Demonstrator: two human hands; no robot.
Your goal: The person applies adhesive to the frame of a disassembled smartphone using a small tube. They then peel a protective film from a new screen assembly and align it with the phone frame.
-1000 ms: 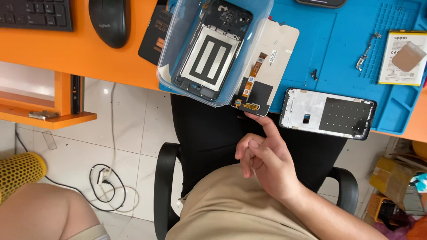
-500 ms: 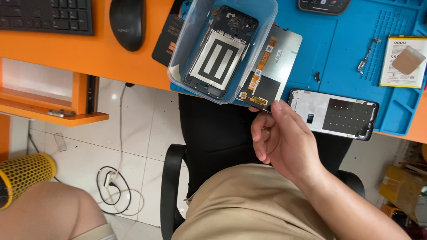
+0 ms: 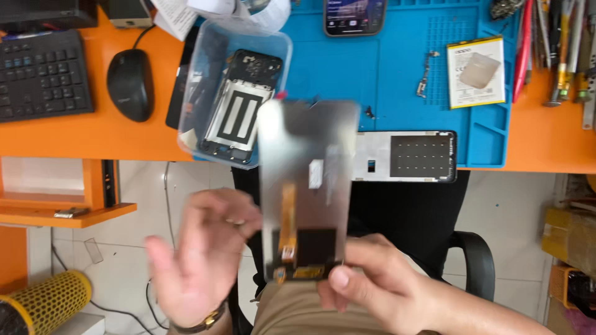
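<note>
My right hand [image 3: 372, 285] pinches the bottom edge of a phone display panel [image 3: 307, 186], held upright over my lap with its grey metal back, orange flex cable and black patch facing me. My left hand [image 3: 198, 260] is open and blurred just left of the panel, fingers apart, its fingertips close to or touching the panel's left edge. Behind the panel, on the orange desk [image 3: 93, 136], a clear plastic box [image 3: 233, 93] holds a phone frame with a white coil pad. A second flat phone part with a dot grid [image 3: 406, 155] lies at the edge of the blue mat [image 3: 385, 74].
A black mouse [image 3: 130, 84] and keyboard [image 3: 43, 74] sit at the left. On the mat lie a battery [image 3: 475, 71], a phone [image 3: 354, 15] and a small flex part [image 3: 425, 74]. Tools [image 3: 559, 49] lie at the right. A black chair [image 3: 472, 260] and yellow mesh cylinder [image 3: 46, 301] are below.
My right hand took the display panel off the desk edge and raised it over my lap. My left hand came into view beside it. The camera tilted so the desk sits lower in view.
</note>
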